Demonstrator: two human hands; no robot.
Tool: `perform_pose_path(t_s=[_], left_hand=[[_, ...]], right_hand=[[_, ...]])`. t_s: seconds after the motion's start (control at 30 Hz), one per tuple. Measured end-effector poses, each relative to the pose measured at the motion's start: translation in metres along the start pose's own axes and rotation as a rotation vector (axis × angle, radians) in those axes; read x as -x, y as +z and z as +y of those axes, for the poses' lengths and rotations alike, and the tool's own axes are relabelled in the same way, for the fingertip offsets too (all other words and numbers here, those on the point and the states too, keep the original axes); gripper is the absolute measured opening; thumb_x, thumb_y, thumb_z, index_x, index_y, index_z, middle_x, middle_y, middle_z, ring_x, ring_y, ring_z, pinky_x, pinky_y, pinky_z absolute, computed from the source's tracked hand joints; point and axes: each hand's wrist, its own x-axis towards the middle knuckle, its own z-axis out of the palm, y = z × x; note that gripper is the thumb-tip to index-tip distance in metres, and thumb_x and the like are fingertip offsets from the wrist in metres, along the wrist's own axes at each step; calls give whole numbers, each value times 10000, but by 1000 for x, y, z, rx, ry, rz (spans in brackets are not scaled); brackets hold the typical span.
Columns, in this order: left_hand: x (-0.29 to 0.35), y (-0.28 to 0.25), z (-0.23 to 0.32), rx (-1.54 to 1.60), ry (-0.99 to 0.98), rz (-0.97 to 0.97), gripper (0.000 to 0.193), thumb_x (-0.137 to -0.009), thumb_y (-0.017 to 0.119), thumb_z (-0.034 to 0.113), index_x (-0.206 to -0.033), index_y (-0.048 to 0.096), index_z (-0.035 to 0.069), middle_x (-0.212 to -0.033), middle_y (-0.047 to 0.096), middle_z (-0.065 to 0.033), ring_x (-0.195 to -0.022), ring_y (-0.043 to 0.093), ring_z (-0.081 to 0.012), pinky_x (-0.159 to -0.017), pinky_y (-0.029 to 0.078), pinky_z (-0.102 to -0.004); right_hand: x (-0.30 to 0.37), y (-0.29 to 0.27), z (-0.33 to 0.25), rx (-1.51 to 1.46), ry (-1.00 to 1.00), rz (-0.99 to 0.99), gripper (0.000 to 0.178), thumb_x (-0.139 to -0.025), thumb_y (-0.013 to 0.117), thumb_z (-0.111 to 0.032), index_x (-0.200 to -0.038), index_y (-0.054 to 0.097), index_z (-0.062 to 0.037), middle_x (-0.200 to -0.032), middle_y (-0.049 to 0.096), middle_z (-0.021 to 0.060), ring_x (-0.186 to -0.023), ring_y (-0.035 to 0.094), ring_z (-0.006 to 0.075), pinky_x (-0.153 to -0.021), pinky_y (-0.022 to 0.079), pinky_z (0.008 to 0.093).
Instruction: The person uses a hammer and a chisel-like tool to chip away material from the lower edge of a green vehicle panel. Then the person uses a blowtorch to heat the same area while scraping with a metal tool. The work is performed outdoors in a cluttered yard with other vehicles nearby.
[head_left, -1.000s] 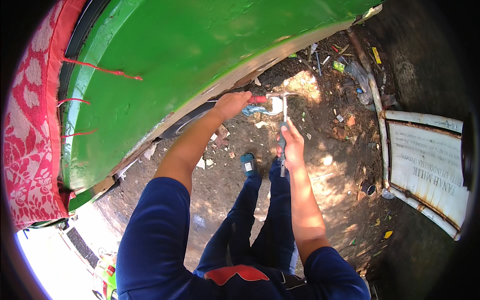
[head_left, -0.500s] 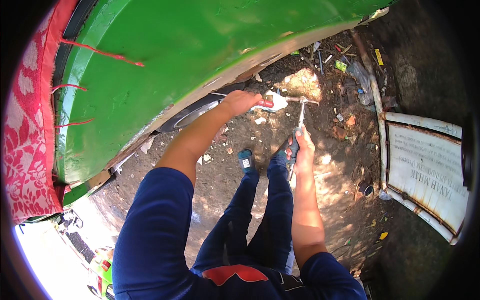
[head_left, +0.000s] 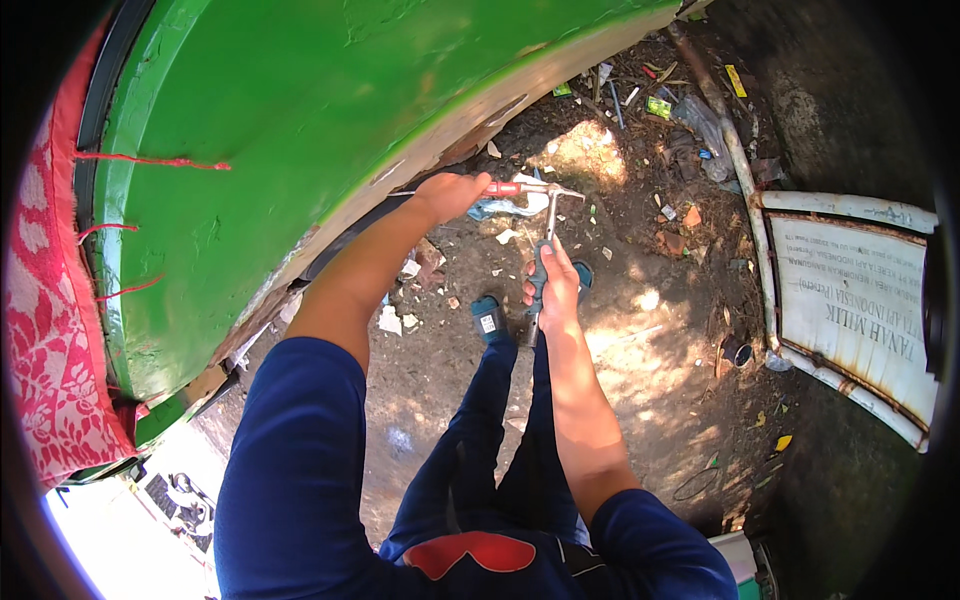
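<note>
My left hand (head_left: 452, 195) is closed round a red-handled tool, likely a screwdriver (head_left: 505, 188). Its thin shaft points left, toward the lower edge of a green painted vehicle body (head_left: 330, 120); the tip is hidden. The fingers of my right hand (head_left: 557, 280) wrap the dark grip of a metal hammer (head_left: 552, 215), held with its head up and away from me. The hammer's head meets, or nearly meets, the butt of the red handle. Beneath the tools, a white and light-blue scrap (head_left: 515, 207) lies on the dirt.
Part of a dark wheel (head_left: 345, 235) shows under the vehicle. Patterned red cloth (head_left: 65, 390) hangs at far left. A rusty-framed white sign (head_left: 850, 305) stands at right, beside a pole (head_left: 725, 130). Plastic litter (head_left: 700, 125) and rubble are strewn about; my shoe (head_left: 488, 320) rests on soil.
My right hand has brought the hammer left, closing the gap between its head and the red handle's end. My left hand keeps its hold. The view has shifted slightly.
</note>
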Motion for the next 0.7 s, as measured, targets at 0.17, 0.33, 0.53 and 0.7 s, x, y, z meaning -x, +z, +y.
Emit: perform_pose_path(t_s=[0.17,0.33,0.53,0.7], left_hand=[[4,10,-2,-38,38,-38,117,-969,451,165,-1040,463,74,-911,683,-194,-872,686,-395,-716,517,-505],[4,7,-4,-77,66,1,131,-953,466,147,-1050,449,60,-934,672,-202,-887,676,-396,-716,526,-495],[2,12,-4,-129,40,56,132,-926,477,82,-1052,448,55,-946,674,-198,-889,688,-369,-717,545,-469],[4,15,-1,-146,52,33,150,-914,487,72,-1058,451,52,-926,670,-193,-887,690,-374,-715,550,-457]], right_hand=[[6,-1,-5,11,33,-8,339,-1014,559,-297,-1328,484,-195,-736,528,21,-481,473,139,-405,371,279],[-2,-18,0,-217,37,31,486,-1008,575,-290,-1460,421,-200,-746,536,32,-483,477,157,-403,371,286],[-3,-15,-1,-53,18,-43,216,-1007,570,-321,-1164,527,-179,-731,520,13,-483,476,147,-401,368,281],[-4,-8,-2,11,85,-80,241,-1002,580,-289,-1211,507,-193,-753,526,23,-496,480,146,-410,371,277]])
